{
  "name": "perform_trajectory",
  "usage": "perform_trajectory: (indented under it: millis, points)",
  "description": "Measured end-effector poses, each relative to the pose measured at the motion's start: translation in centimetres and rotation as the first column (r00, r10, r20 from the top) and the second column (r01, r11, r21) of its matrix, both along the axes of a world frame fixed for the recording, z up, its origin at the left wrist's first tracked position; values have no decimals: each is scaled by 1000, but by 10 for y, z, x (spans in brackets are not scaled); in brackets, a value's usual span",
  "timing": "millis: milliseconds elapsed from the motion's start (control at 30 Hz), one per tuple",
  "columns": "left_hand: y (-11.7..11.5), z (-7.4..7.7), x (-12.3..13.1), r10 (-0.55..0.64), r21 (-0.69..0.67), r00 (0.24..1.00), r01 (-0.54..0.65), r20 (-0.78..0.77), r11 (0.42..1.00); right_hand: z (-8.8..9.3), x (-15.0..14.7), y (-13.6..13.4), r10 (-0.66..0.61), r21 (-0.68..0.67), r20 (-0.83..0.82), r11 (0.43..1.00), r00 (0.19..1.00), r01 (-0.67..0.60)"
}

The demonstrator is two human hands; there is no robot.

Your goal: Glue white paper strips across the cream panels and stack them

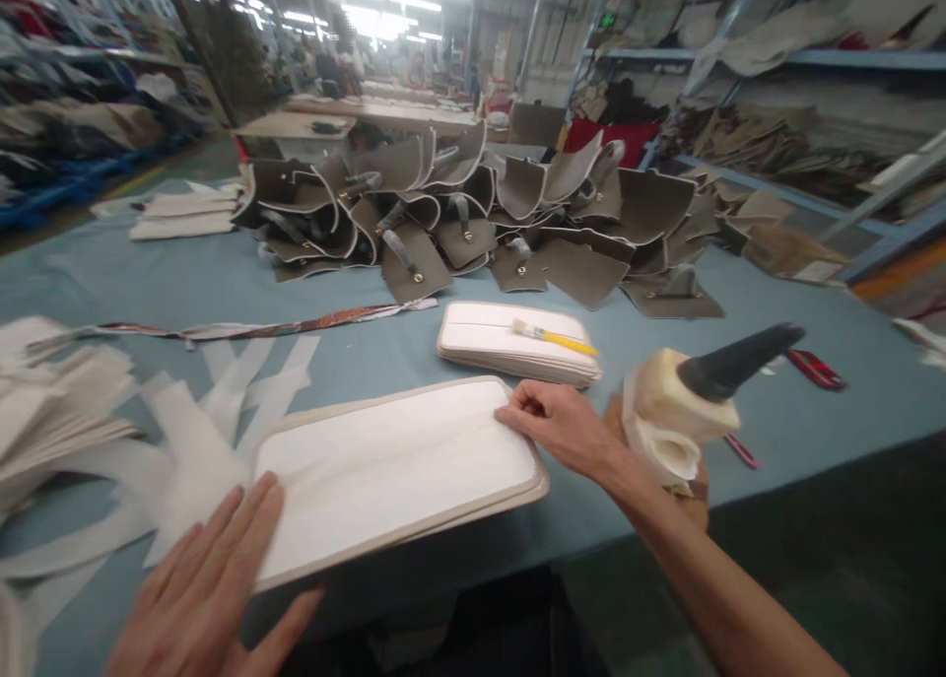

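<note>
A stack of long panels with rounded corners, the top one a white panel (pixel 391 460) with a beige border, lies at the table's front edge. My left hand (pixel 214 578) is spread flat over its left end, fingers straight and thumb apart. At the upper right corner my right hand (pixel 551 416) touches the white face with its fingers curled and pinched together; whatever is between the fingertips is hidden. Just behind is a smaller stack of white panels (pixel 480 327), with a yellow-handled brush (pixel 562 341) resting on top. Right of my right hand stands a cream-coloured container (pixel 669 401) with a black cone-shaped piece (pixel 739 362).
Grey-brown bag pieces (pixel 576 263) with metal fittings are heaped across the back of the blue-covered table (pixel 355 362). White strips (pixel 192 431) and folded beige pieces (pixel 59 411) lie at left. A red tool (pixel 815 370) lies at right. Loaded shelves (pixel 783 160) stand beyond.
</note>
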State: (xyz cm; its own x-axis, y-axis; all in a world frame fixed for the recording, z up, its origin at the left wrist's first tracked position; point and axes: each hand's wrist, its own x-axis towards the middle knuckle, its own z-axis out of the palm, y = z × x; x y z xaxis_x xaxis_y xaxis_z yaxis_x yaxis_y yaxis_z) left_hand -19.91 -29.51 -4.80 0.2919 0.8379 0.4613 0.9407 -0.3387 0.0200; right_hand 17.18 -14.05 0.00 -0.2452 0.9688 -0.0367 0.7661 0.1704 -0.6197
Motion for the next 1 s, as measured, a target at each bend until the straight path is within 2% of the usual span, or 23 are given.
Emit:
perform_trajectory:
  millis: [100,167,267,333,400,467,600,767,1000]
  points:
    - [-1,8,6,62,24,992,-60,-106,998,-3,4,-5,-43,56,54,998,998,40]
    - [-1,11,9,73,36,987,-68,-145,997,-1,5,-11,-68,187,128,981,990,43]
    - [-1,14,12,94,46,982,-88,-164,995,8,-2,-32,18,438,247,890,969,-128]
    - [-2,14,13,104,43,981,-98,-166,994,9,-14,-50,124,516,317,810,940,-280]
    - [-4,14,13,116,40,980,-111,-164,993,2,-29,-67,210,523,359,762,910,-382]
    - [-5,15,13,130,31,977,-127,-167,991,-11,-41,-79,248,515,379,744,892,-426]
    - [-6,15,18,178,14,968,-178,-176,984,-33,-49,-88,212,532,391,742,896,-408]
    - [-4,16,25,259,11,950,-261,-173,965,-36,-44,-86,213,541,408,727,888,-423]
    - [-1,18,33,296,-6,922,-308,-251,952,-45,-44,-85,168,560,393,736,904,-380]
